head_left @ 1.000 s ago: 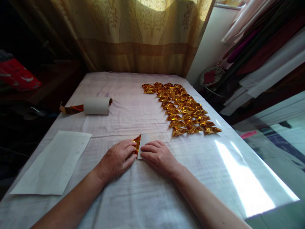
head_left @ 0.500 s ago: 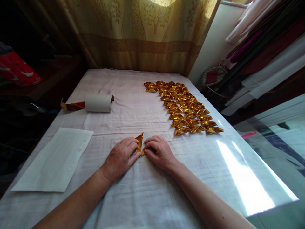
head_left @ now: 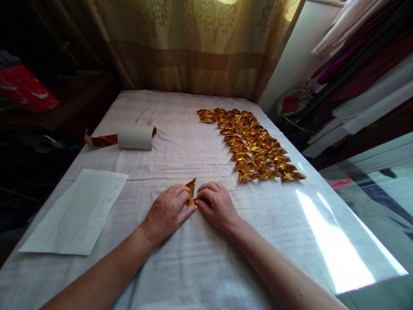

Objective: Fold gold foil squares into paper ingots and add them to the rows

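Curtained light falls across a bench [head_left: 180, 275] draped in pale, wrinkled cloth. At its near middle lies a small gold foil paper [head_left: 191, 192], shiny one side, white the other, pinched between the left hand [head_left: 167, 213] and right hand [head_left: 217, 204], fingertips closed on its fold. Pressing the crease flat and square would serve best. Beyond it to the right sit crinkled folded gold pieces [head_left: 254, 146] in rows; to its left, a foil roll [head_left: 134, 136] and a flat white sheet [head_left: 77, 211].
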`<state>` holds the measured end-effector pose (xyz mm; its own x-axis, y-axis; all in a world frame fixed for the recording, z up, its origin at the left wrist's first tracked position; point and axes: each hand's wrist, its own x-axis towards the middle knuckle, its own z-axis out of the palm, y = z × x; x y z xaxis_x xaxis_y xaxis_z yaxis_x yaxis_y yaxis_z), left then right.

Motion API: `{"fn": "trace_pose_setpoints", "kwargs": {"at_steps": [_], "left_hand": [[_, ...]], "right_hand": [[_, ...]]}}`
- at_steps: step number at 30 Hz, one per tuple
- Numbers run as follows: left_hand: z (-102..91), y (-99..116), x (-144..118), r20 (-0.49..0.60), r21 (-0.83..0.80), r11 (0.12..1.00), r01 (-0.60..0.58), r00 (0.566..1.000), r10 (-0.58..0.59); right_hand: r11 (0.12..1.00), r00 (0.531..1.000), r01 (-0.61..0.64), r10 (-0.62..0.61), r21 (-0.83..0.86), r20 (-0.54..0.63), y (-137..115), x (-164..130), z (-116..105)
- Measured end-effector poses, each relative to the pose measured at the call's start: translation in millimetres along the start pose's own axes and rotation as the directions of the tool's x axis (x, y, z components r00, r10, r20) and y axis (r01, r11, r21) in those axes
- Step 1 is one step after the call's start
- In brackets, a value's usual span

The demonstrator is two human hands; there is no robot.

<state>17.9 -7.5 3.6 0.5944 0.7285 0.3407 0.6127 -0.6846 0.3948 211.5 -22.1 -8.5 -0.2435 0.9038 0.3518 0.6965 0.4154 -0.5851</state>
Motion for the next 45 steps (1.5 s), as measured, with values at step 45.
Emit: {"fn": "trace_pose_setpoints", "kwargs": {"at_steps": [45], "left_hand": [[-20.8,-14.8,7.2,0.156,0.059,0.989,-0.135,0.98,0.124]], "right_hand": [[0.989,0.992,-0.125,0.127,-0.077,0.012,21.4,14.4,-10.2]]}}
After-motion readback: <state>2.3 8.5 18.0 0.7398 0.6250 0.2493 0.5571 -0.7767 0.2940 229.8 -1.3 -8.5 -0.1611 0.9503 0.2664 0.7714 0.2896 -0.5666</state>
